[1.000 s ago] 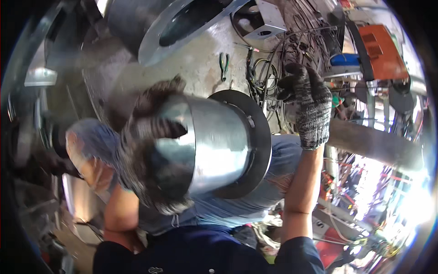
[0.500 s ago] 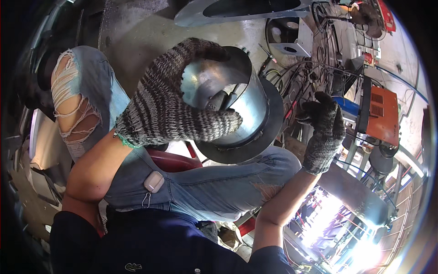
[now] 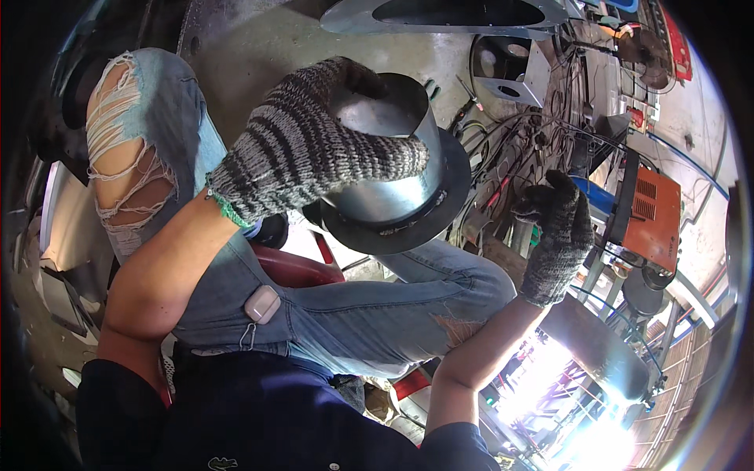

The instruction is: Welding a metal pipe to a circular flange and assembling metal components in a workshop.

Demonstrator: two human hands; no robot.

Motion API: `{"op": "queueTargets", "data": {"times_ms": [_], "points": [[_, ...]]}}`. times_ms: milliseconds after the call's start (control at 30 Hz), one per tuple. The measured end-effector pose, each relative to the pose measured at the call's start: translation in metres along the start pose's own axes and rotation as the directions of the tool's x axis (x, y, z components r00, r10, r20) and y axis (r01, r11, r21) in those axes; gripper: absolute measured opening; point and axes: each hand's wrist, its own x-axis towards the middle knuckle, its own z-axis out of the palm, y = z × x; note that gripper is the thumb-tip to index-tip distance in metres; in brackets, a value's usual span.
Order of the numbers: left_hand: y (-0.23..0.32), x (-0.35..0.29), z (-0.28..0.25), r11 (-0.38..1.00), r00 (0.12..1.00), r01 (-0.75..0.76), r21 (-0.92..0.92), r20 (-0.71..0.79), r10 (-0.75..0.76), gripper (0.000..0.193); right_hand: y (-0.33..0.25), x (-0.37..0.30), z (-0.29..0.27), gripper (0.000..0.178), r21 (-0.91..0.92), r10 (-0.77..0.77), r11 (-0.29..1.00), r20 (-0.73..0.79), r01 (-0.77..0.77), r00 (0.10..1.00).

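Note:
My left hand (image 3: 302, 145), in a striped grey knit glove, grips the rim of a flanged metal cylinder (image 3: 393, 200). The thumb lies along its near side, and the other fingers curl over the far rim. A wide dark flange (image 3: 449, 206) rings the cylinder's lower end, above my bent leg. Part of the cylinder's opening is hidden behind the glove. My right hand (image 3: 556, 235), in a dark knit glove, is raised to the right, apart from the cylinder. Its fingers are loosely bent and spread, with nothing visible in them.
An orange machine (image 3: 653, 208) stands at the right, beside tangled cables (image 3: 514, 137). A boxy metal part with round holes (image 3: 518, 74) and a large oval-holed metal piece (image 3: 338, 20) lie farther off. A fan (image 3: 648, 55) is at the far right. Bright glare fills the lower right.
The cylinder has tilted and shifted slightly up in view with my left hand; the dark object seen through its opening is now hidden. My right hand's fingers look slightly more spread.

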Motion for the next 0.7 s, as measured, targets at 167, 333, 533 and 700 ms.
{"op": "queueTargets", "data": {"times_ms": [167, 333, 533, 700], "points": [[-0.013, 0.007, 0.004, 0.996, 0.997, 0.077, -0.037, 0.021, -0.076, 0.087, -0.003, 0.000, -0.001, 0.050, -0.033, 0.000, 0.999, 0.009, 0.000, 1.000], [-0.021, 0.012, 0.009, 0.976, 0.979, 0.198, -0.087, 0.071, -0.192, 0.072, -0.008, -0.001, -0.001, 0.049, -0.014, 0.020, 1.000, -0.005, -0.020, 1.000], [-0.021, 0.006, 0.014, 0.915, 0.951, 0.304, -0.267, 0.141, -0.275, 0.053, -0.014, -0.006, 0.003, 0.050, -0.015, 0.004, 1.000, -0.032, -0.005, 0.999], [-0.015, -0.002, 0.029, 0.517, 0.950, 0.278, -0.810, 0.151, -0.275, 0.036, -0.015, -0.004, 0.001, 0.049, -0.033, -0.041, 0.999, -0.041, 0.040, 0.998]]}}
